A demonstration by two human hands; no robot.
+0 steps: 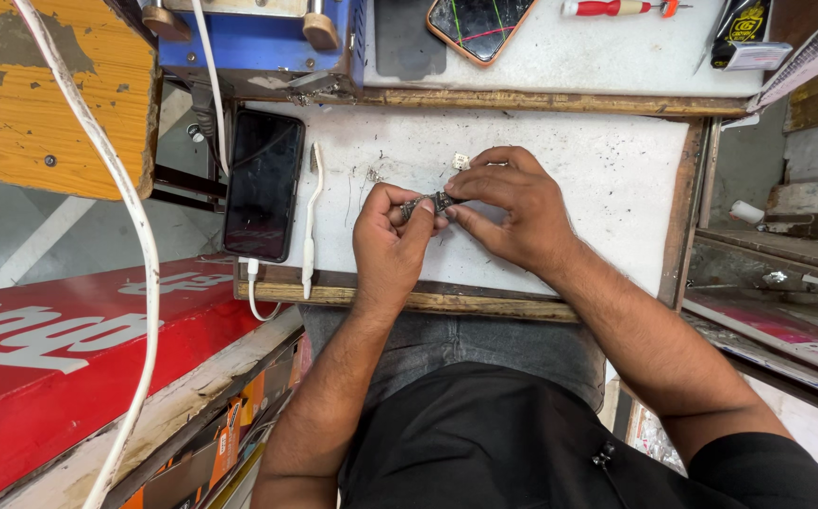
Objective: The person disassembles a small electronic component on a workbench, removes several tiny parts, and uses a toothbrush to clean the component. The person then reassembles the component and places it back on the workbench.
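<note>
Small dark part point(428, 203) sits dead centre of white desk point(607, 179), pinched between both our hands. Long axis runs roughly 9-to-3, slight tilt up toward 3. Left hand point(388, 247) grips 9 end, thumb and fingers closed on it; right hand point(512, 209) clamps 3 end, fingertips curled over top. Hands nearly touching, neither clearly nearer. Tiny white bit point(462, 161) at 1 o'clock from part, just beside right fingers. Black phone point(263, 184) well off at 9, white cable point(311, 221) between.
</note>
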